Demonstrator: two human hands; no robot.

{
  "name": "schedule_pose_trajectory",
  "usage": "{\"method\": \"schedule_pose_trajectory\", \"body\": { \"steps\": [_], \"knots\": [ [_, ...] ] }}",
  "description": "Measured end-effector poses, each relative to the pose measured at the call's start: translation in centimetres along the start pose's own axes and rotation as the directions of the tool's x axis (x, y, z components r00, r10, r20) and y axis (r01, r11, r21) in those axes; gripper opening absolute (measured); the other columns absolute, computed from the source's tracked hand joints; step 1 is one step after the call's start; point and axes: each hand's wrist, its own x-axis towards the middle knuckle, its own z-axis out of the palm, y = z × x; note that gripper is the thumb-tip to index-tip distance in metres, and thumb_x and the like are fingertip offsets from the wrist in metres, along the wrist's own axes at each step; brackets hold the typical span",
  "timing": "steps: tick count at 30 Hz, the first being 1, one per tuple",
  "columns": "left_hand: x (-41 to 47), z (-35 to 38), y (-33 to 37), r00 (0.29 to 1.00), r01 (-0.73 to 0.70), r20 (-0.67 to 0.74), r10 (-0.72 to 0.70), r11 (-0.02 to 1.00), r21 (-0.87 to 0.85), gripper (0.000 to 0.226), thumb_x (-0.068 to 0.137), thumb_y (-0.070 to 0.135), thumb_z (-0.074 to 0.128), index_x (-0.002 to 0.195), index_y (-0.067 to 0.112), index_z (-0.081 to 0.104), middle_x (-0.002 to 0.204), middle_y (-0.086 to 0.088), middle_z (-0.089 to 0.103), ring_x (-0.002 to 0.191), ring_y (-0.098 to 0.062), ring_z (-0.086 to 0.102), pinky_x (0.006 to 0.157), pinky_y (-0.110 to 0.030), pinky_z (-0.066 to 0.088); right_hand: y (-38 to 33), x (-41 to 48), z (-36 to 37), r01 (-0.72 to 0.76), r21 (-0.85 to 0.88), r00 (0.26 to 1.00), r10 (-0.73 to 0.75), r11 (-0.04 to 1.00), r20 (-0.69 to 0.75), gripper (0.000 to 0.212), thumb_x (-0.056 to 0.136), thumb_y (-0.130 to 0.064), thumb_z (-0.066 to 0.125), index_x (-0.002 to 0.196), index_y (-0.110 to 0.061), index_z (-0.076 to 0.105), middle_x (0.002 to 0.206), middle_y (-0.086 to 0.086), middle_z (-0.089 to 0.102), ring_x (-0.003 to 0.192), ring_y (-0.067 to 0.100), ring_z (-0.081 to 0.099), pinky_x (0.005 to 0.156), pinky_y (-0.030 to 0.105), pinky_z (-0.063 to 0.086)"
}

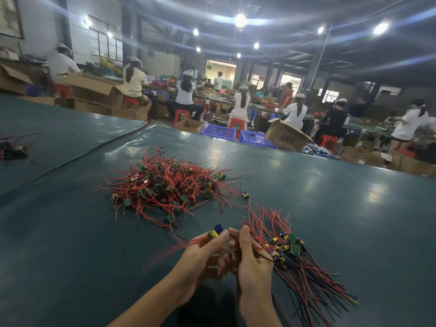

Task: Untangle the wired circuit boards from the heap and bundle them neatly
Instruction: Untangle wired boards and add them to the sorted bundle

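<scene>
Head view. Tangled heap (169,185) of red and black wires with small green circuit boards lies on the dark teal surface (70,232). Just nearer than the heap, left hand (203,253): grip pinches one wired board (215,231), yellow and blue parts on it, at the fingertips; its red leads trail left, blurred. Right hand (250,256), close against the left: grip curled round wires of the sorted bundle (292,249), near-right of the heap, boards clustered, wires fanned both ways. Beyond the heap: seated workers (186,95), cardboard boxes (286,135), blue crates (218,132).
</scene>
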Motion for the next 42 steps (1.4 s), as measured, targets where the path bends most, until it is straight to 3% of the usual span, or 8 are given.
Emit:
{"method": "schedule_pose_trajectory", "body": {
  "steps": [7,10,14,24,30,35,39,42],
  "knots": [
    [0.9,-0.8,-1.6,0.99,0.005,-0.14,0.001,0.999,0.047,0.063,0.098,0.033,0.05,0.037,0.024,0.054,0.04,0.009,0.052,0.039,-0.006,0.05,0.052,-0.024,0.039,-0.1,0.0,0.0,-0.126,0.101,0.992,0.122,0.987,0.038,0.013,0.071,-0.021,0.074,0.074,-0.01,0.08,0.089,0.016,0.075,0.081,0.033,0.067,0.08,0.047,0.058],
    [1.0,-0.8,-1.9,0.991,0.001,-0.135,0.019,0.989,0.146,0.056,0.088,0.049,0.055,0.036,0.028,0.057,0.042,0.009,0.053,0.046,-0.009,0.05,0.061,-0.028,0.039,0.2,-0.1,0.2,-0.131,0.046,0.991,0.13,0.99,0.042,0.018,0.076,-0.025,0.071,0.066,-0.011,0.079,0.079,0.015,0.075,0.068,0.023,0.074,0.053,0.029,0.058],
    [1.1,-1.0,-2.4,0.995,-0.026,-0.09,0.049,0.972,0.233,0.043,0.072,0.067,0.052,0.042,0.038,0.06,0.045,0.015,0.056,0.051,-0.004,0.051,0.069,-0.03,0.04,0.5,-0.2,0.8,-0.095,-0.047,0.995,0.095,0.994,0.0,0.03,0.088,-0.026,0.063,0.065,-0.014,0.078,0.069,0.008,0.075,0.058,0.011,0.071,0.05,0.02,0.054],
    [1.4,-0.9,-2.0,0.986,-0.168,0.037,0.164,0.958,0.232,0.046,0.083,0.038,0.058,0.043,0.019,0.044,0.042,-0.004,0.048,0.04,-0.015,0.043,0.053,-0.023,0.041,-0.4,3.2,-2.9,-0.115,0.213,0.955,0.167,0.97,-0.246,0.025,0.097,-0.025,0.058,0.086,-0.009,0.074,0.051,-0.007,0.045,0.032,0.003,0.025,0.031,0.014,0.022],
    [1.4,-1.4,-2.1,0.989,-0.146,0.035,0.142,0.959,0.242,0.05,0.089,0.043,0.057,0.046,0.019,0.053,0.048,-0.004,0.055,0.047,-0.017,0.052,0.053,-0.022,0.042,-0.1,2.5,-2.4,-0.058,0.076,0.981,0.071,0.995,-0.181,0.026,0.091,-0.035,0.064,0.077,-0.02,0.08,0.054,-0.009,0.05,0.038,0.004,0.032,0.036,0.018,0.028],
    [1.7,-1.8,-2.5,0.986,-0.165,0.024,0.164,0.955,0.247,0.047,0.084,0.048,0.061,0.047,0.02,0.055,0.049,0.001,0.054,0.048,-0.014,0.052,0.053,-0.021,0.043,1.1,0.9,-0.3,-0.046,-0.148,0.999,0.049,0.988,0.012,0.026,0.091,-0.028,0.065,0.07,-0.022,0.08,0.069,0.01,0.071,0.064,0.02,0.064,0.065,0.036,0.053],
    [1.8,-1.9,-2.3,0.989,-0.139,0.077,0.122,0.954,0.264,0.047,0.086,0.043,0.057,0.045,0.02,0.053,0.049,-0.003,0.056,0.048,-0.015,0.052,0.056,-0.022,0.044,0.3,2.3,-1.7,-0.082,0.038,0.981,0.087,0.996,-0.174,0.029,0.093,-0.025,0.064,0.072,-0.013,0.079,0.054,-0.005,0.049,0.038,0.003,0.035,0.036,0.018,0.03],
    [1.6,-1.7,-2.0,0.987,-0.136,0.117,0.11,0.96,0.244,0.045,0.084,0.04,0.057,0.045,0.02,0.049,0.048,-0.003,0.055,0.047,-0.015,0.052,0.056,-0.022,0.045,-0.3,3.1,-2.9,-0.031,0.169,0.959,0.078,0.985,-0.274,0.026,0.094,-0.021,0.063,0.074,-0.01,0.075,0.053,-0.007,0.046,0.033,0.0,0.028,0.031,0.013,0.024]
  ]
}}
